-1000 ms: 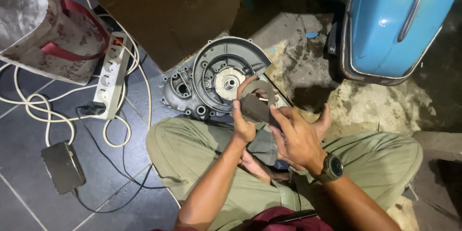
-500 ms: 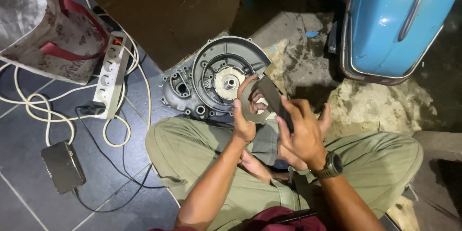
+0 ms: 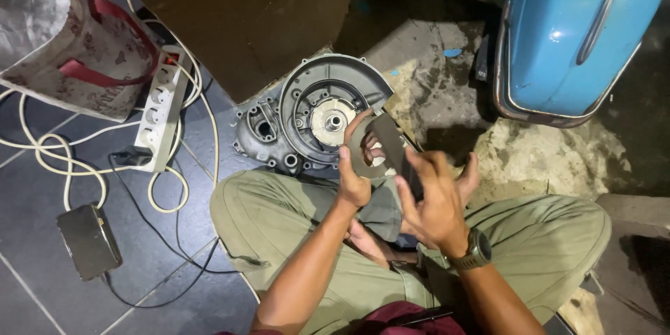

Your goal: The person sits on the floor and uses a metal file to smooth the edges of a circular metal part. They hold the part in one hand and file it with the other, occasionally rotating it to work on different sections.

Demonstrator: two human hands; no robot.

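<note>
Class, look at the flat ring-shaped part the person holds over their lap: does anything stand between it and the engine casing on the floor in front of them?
Nothing visible does. The left hand grips the ring-shaped part just above the engine casing, whose open face is uncovered.

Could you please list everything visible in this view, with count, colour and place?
engine casing: one, grey metal, on the floor ahead of the knees
flat ring-shaped part: one, dark grey, held up over the lap
power strip: one, white, on dark tiles at left
cable: one, cream, coiled at left
bag: one, patterned with red handles, top left
small box: one, grey, lower left
scooter body: one, blue, top right
left hand: gripping the part
right hand: open, fingers spread beside the part
</note>
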